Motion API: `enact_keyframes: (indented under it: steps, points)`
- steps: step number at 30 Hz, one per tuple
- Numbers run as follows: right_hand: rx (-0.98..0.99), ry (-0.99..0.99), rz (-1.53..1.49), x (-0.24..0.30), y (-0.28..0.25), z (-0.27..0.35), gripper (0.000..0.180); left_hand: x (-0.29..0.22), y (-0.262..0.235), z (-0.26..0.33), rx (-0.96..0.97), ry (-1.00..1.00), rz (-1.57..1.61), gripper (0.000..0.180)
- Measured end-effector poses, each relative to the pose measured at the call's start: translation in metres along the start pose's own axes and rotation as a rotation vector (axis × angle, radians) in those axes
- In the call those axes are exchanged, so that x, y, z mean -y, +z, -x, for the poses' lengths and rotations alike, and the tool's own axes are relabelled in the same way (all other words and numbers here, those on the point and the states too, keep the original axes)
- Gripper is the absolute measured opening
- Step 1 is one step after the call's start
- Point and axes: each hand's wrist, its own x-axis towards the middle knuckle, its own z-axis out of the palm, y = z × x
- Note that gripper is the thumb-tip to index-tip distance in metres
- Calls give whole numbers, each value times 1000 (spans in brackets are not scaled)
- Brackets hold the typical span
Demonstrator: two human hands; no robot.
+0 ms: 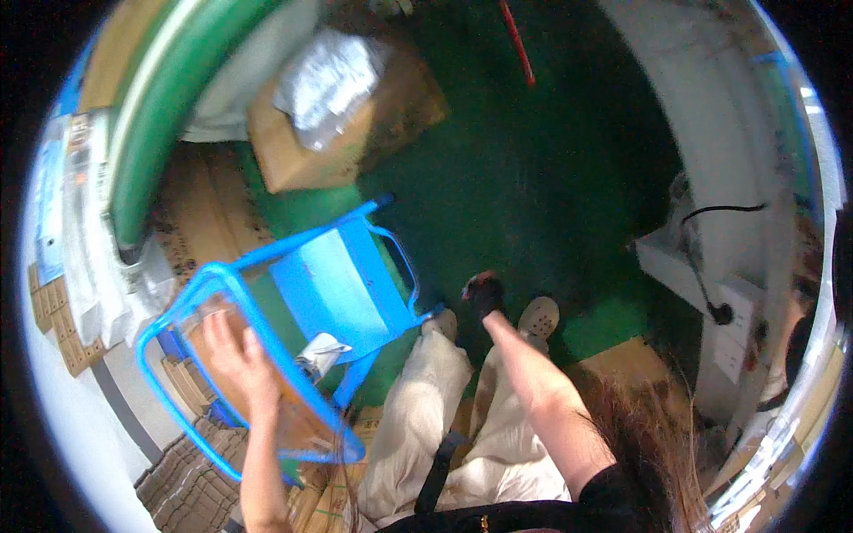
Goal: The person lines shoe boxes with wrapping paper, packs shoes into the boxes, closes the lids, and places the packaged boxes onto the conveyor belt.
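A blue metal-framed piece of furniture, like a chair or step stool, stands to my left with a brown board in its frame. My left hand lies on that board with its fingers stretched out, holding nothing. A whitish rolled or crumpled piece sits between the board and the blue panel. My right hand hangs in front of my legs, above the floor near my shoes. It looks dark and blurred, so its fingers cannot be made out, and nothing held in it shows.
A cardboard box with a silvery plastic bag on top stands ahead on the green floor. Stacked flat cardboard lies at lower left. On the right are a pale cabinet-like block and a black cable.
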Motion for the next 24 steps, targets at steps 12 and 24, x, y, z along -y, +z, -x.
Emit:
enact_keyframes:
  steps: [12, 24]
  points:
    - [71, -239, 908, 130, -62, 264, 14, -52, -47, 136, 481, -43, 231, 61]
    - [-307, -322, 230, 299, -86, 399, 17, -200, -122, 95, 751, 394, 766, 33]
